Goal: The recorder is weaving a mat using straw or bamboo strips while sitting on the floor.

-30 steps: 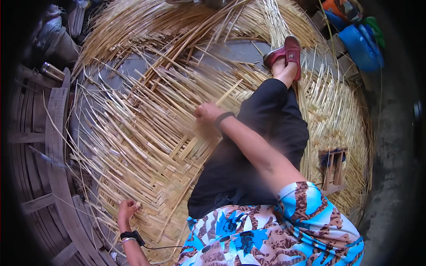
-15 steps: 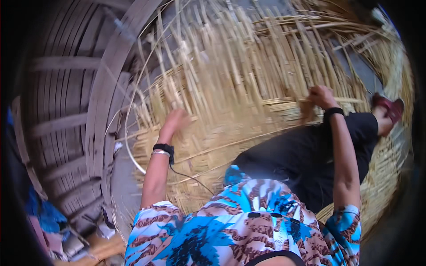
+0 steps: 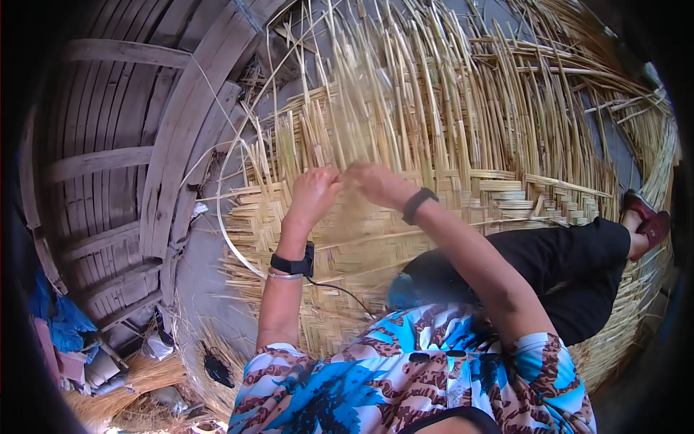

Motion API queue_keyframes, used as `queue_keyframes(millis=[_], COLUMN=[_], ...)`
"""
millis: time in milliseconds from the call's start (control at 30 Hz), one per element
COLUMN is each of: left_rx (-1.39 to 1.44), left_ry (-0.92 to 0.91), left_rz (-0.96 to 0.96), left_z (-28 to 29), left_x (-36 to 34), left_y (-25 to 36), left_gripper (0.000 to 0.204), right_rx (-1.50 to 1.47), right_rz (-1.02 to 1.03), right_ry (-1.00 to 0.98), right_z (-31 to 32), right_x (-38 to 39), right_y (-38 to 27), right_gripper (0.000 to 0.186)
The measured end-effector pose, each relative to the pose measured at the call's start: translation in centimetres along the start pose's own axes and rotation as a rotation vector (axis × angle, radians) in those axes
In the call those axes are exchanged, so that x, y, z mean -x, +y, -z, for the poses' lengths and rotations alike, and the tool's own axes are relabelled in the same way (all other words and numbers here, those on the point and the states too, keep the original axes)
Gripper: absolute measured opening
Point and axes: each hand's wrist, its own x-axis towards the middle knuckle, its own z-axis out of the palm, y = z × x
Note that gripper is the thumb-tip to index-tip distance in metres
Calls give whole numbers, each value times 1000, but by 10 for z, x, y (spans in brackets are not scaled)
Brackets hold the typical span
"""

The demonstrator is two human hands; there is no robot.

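Note:
A half-woven reed mat point(image 3: 332, 249) lies on the floor in front of me, its lower part plaited tight. From the woven edge, long loose reed strips point(image 3: 463, 108) fan out toward the far side. My left hand point(image 3: 316, 192) is closed at the edge of the weave, left of centre, around reed strips whose ends its fingers partly hide. Close beside it, nearly touching, my right hand point(image 3: 376, 184) is also closed on reed strips. Blurred strips rise just beyond the two hands. Dark bands circle both wrists, with a cable running from the left one.
My bent leg in black trousers point(image 3: 557, 260) rests over the mat's right part, with a dark red shoe point(image 3: 653, 228) at its end. A slatted wooden structure point(image 3: 155, 210) stands at the left. A pale curved strip point(image 3: 225, 235) loops beside the mat. Blue plastic point(image 3: 61, 322) lies at lower left.
My right hand has moved far left along the woven edge and now sits beside my left hand. The left hand has shifted slightly right, and the view has shifted too.

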Motion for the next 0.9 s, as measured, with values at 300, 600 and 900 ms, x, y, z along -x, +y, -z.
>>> queue_keyframes(millis=[300, 600, 900], left_rx=[693, 375, 1035], left_ry=[191, -55, 61], left_rz=[397, 493, 332], left_z=[-25, -43, -31], left_x=[-28, -57, -18], left_y=[-111, -121, -89], left_gripper=[30, 31, 22], right_rx=[-17, -76, -73], right_rz=[-221, -301, -375], right_ry=[113, 230, 289], right_z=[-11, -3, -15], right_x=[-11, -9, -22], right_y=[-15, -27, -20], right_gripper=[14, 10, 5])
